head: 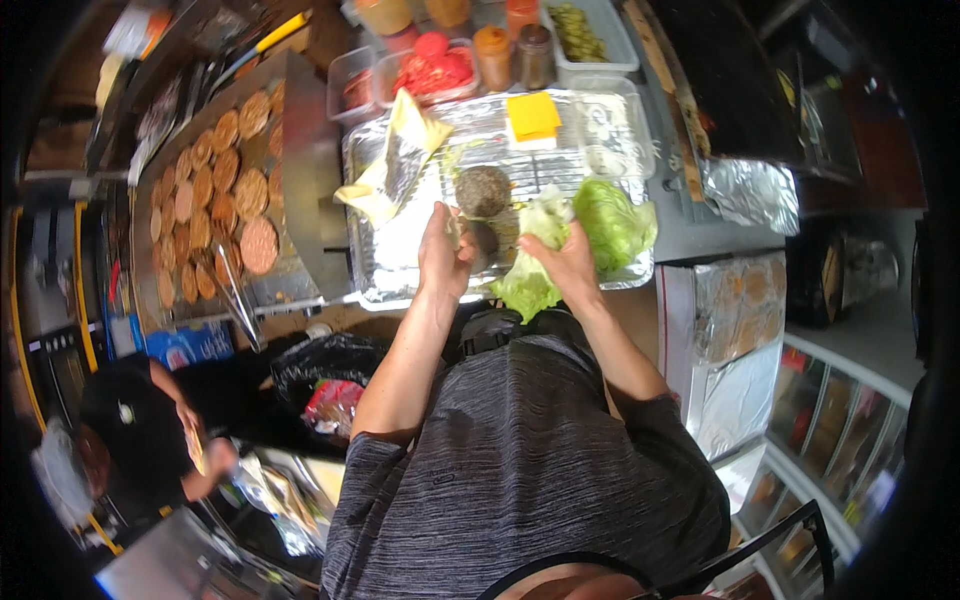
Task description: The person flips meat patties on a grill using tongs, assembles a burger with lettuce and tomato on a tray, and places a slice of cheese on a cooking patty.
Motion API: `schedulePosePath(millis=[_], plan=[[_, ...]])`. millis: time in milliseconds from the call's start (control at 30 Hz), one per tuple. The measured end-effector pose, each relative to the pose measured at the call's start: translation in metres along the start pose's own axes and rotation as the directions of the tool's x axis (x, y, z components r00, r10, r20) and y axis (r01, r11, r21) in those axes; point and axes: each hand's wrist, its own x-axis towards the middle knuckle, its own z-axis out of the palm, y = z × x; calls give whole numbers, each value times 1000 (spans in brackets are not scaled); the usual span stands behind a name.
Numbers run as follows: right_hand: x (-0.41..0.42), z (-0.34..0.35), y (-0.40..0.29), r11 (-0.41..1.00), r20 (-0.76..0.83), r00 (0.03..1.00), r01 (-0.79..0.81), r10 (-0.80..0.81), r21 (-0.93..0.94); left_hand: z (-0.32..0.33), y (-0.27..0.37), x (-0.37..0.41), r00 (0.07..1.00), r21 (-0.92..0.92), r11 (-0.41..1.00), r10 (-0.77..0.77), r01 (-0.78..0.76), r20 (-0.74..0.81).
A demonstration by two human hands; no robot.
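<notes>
My right hand (566, 259) grips a pale green lettuce leaf (536, 289), which hangs over the near edge of a foil-lined tray (390, 274). My left hand (444, 251) is half curled above the tray, its thumb upward; a small pale bit shows by its fingers, and I cannot tell whether it is held. Between my hands lies a dark, smooth round piece (482, 244), partly covered by the left fingers. Just beyond it is a dark speckled round piece (484, 191), a bun or a patty. More lettuce (613, 225) rests at the tray's right side.
Yellow cheese slices (534, 116), a crumpled yellow wrapper (397, 165) and a clear plastic container (611, 127) are on the tray. Behind stand sliced tomatoes (435, 75), sauce bottles (493, 56) and pickles (577, 34). Left, a griddle (292, 262) bears several patties (251, 193) and tongs (238, 296). A co-worker (127, 427) is lower left.
</notes>
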Motion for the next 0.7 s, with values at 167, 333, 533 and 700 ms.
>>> schedulePosePath(millis=[167, 333, 533, 700], plan=[[10, -3, 25, 970, 2, 1000, 14, -15, 241, -83, -7, -25, 992, 10, 999, 54, -54, -110], [14, 0, 50, 980, -2, 1000, -9, 9, 199, -178, -17, -61, 958, -182, 978, 44, -98, -283], [11, 33, 49, 961, 143, 987, -113, 79, 251, -315, -40, -85, 896, -539, 812, -45, -225, -441], [5, 59, 42, 970, 144, 988, -89, 57, 228, -417, 7, -127, 519, -445, 377, 117, -812, -847]])
